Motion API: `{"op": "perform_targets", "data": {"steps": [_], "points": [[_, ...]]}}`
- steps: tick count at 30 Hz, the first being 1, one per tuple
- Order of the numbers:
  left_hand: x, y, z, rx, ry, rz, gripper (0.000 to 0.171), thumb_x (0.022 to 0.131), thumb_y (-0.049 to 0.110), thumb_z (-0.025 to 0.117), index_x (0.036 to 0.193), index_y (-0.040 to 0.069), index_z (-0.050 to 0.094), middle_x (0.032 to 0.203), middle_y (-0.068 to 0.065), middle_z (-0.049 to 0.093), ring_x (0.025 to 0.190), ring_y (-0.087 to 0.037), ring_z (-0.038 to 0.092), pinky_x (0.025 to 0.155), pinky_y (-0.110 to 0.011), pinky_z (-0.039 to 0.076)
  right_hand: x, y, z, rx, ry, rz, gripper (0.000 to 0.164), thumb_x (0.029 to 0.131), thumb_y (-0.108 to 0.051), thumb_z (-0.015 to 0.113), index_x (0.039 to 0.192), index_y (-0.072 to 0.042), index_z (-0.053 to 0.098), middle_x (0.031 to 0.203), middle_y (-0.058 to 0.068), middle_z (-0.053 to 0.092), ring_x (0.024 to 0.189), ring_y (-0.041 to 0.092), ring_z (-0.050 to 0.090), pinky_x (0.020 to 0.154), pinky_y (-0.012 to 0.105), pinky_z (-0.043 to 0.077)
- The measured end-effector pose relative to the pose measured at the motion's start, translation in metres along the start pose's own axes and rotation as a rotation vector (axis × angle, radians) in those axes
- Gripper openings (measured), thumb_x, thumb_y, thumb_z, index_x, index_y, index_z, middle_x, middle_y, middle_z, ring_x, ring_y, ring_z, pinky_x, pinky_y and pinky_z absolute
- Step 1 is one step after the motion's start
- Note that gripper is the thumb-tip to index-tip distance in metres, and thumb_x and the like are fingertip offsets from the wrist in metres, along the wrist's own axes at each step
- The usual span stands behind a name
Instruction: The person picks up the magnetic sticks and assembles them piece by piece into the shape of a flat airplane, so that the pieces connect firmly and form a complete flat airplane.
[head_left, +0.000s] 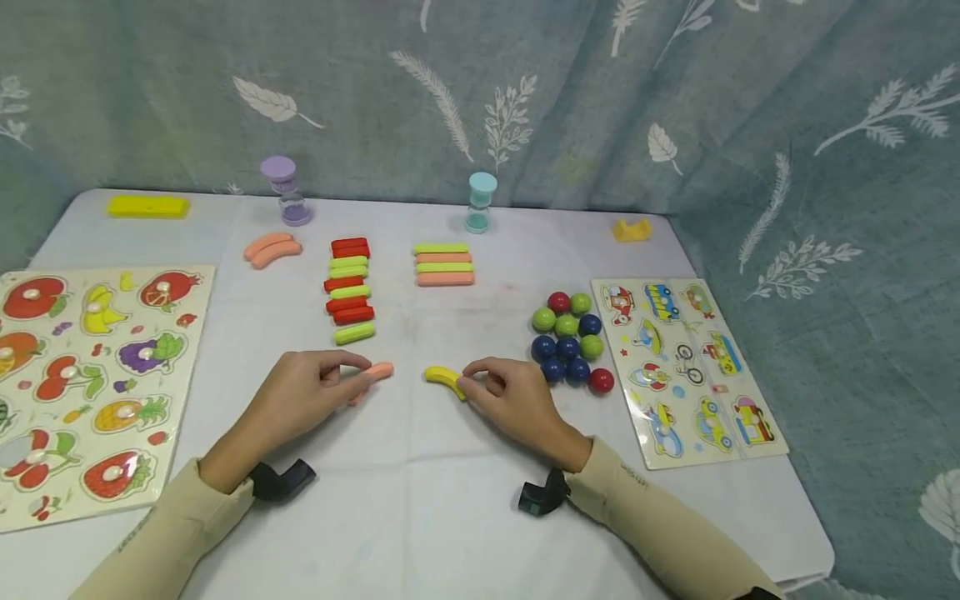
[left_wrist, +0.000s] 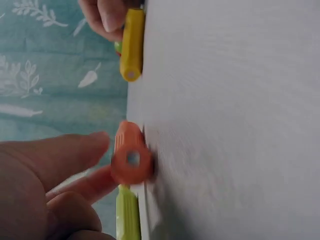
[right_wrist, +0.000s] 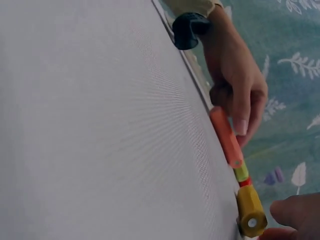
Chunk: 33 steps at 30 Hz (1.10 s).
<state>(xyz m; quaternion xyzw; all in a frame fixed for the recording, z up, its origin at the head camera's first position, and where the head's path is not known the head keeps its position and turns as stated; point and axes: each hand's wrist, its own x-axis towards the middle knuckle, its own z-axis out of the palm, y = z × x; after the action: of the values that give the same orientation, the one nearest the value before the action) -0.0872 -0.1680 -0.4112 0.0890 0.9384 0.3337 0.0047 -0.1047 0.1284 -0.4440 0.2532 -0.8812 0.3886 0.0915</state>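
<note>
In the head view my left hand [head_left: 311,387] has thumb and index finger at a curved pink toy stick [head_left: 381,370] lying on the table. The left wrist view shows the hole in that stick's near end, with my thumb [left_wrist: 85,152] beside it. My right hand [head_left: 517,400] pinches the near end of a curved yellow toy stick [head_left: 441,375], a short gap to the right. Its end hole faces the right wrist camera, where the yellow stick [right_wrist: 251,212] stands beside my fingertips. Both sticks lie low against the white cloth.
Red and green sticks [head_left: 350,283] form a column ahead, with a green and pink row [head_left: 444,265] beside it. Two pink curved sticks [head_left: 272,249], hourglasses [head_left: 480,202] and yellow blocks [head_left: 147,207] stand farther back. Coloured balls [head_left: 566,347] and puzzle boards [head_left: 678,450] flank the hands.
</note>
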Motion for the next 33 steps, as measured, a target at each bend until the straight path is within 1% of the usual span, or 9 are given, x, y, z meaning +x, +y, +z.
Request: {"op": "perform_targets", "data": {"steps": [3, 5, 8, 14, 18, 26, 29, 33], "points": [[0.002, -0.003, 0.003, 0.004, 0.001, 0.01, 0.036, 0.077, 0.053, 0.069, 0.098, 0.024, 0.072, 0.051, 0.004, 0.036, 0.047, -0.012, 0.034, 0.044, -0.028, 0.025, 0.007, -0.002, 0.006, 0.0, -0.042, 0.007, 0.02, 0.084, -0.042, 0.067, 0.094, -0.025, 0.071, 0.048, -0.009, 0.034, 0.043, 0.005, 0.03, 0.045, 0.023, 0.027], [0.003, -0.005, 0.006, 0.013, 0.013, 0.024, 0.037, 0.077, 0.053, 0.07, 0.099, 0.023, 0.072, 0.051, 0.005, 0.036, 0.048, -0.012, 0.033, 0.044, -0.028, 0.024, 0.011, -0.004, 0.01, -0.006, -0.046, 0.007, 0.021, 0.084, -0.043, 0.067, 0.093, -0.024, 0.071, 0.049, -0.009, 0.035, 0.043, 0.005, 0.031, 0.045, 0.023, 0.028], [0.006, -0.005, 0.011, 0.008, 0.043, 0.029, 0.035, 0.076, 0.053, 0.07, 0.096, 0.024, 0.072, 0.051, 0.005, 0.036, 0.048, -0.011, 0.034, 0.044, -0.028, 0.024, 0.016, -0.007, 0.016, -0.016, -0.024, 0.007, 0.022, 0.083, -0.043, 0.067, 0.091, -0.023, 0.071, 0.049, -0.009, 0.038, 0.043, 0.005, 0.032, 0.045, 0.023, 0.028], [0.007, -0.002, 0.018, -0.03, 0.08, -0.032, 0.036, 0.072, 0.059, 0.071, 0.084, 0.025, 0.072, 0.05, 0.003, 0.039, 0.047, -0.013, 0.037, 0.043, -0.029, 0.025, 0.023, -0.011, 0.023, -0.031, 0.007, 0.02, 0.018, 0.081, -0.041, 0.07, 0.085, -0.023, 0.071, 0.048, -0.009, 0.039, 0.042, 0.003, 0.033, 0.044, 0.022, 0.029], [0.008, 0.0, 0.021, -0.036, 0.092, -0.053, 0.036, 0.071, 0.06, 0.071, 0.081, 0.026, 0.071, 0.05, 0.003, 0.04, 0.048, -0.014, 0.038, 0.044, -0.029, 0.025, 0.028, -0.012, 0.028, -0.037, 0.004, 0.016, 0.017, 0.081, -0.042, 0.07, 0.082, -0.024, 0.07, 0.048, -0.01, 0.038, 0.042, 0.002, 0.032, 0.044, 0.022, 0.029], [0.016, 0.005, 0.028, -0.049, 0.109, -0.034, 0.029, 0.074, 0.056, 0.071, 0.078, 0.027, 0.069, 0.048, 0.003, 0.04, 0.044, -0.013, 0.037, 0.043, -0.028, 0.024, 0.03, -0.01, 0.03, -0.029, 0.026, 0.007, 0.017, 0.081, -0.04, 0.07, 0.08, -0.024, 0.069, 0.048, -0.01, 0.037, 0.042, 0.003, 0.032, 0.043, 0.022, 0.029], [0.016, 0.006, 0.028, -0.046, 0.111, -0.038, 0.028, 0.075, 0.055, 0.071, 0.078, 0.027, 0.069, 0.047, 0.003, 0.041, 0.044, -0.013, 0.037, 0.042, -0.028, 0.024, 0.03, -0.009, 0.031, -0.032, 0.031, 0.007, 0.017, 0.081, -0.042, 0.069, 0.081, -0.024, 0.069, 0.048, -0.01, 0.038, 0.042, 0.002, 0.032, 0.044, 0.022, 0.029], [0.016, 0.008, 0.029, -0.051, 0.112, -0.026, 0.028, 0.075, 0.055, 0.071, 0.078, 0.027, 0.069, 0.048, 0.004, 0.04, 0.044, -0.013, 0.037, 0.042, -0.028, 0.024, 0.03, -0.009, 0.031, -0.031, 0.038, 0.003, 0.017, 0.082, -0.041, 0.069, 0.081, -0.024, 0.069, 0.048, -0.01, 0.037, 0.042, 0.003, 0.032, 0.044, 0.022, 0.029]]}}
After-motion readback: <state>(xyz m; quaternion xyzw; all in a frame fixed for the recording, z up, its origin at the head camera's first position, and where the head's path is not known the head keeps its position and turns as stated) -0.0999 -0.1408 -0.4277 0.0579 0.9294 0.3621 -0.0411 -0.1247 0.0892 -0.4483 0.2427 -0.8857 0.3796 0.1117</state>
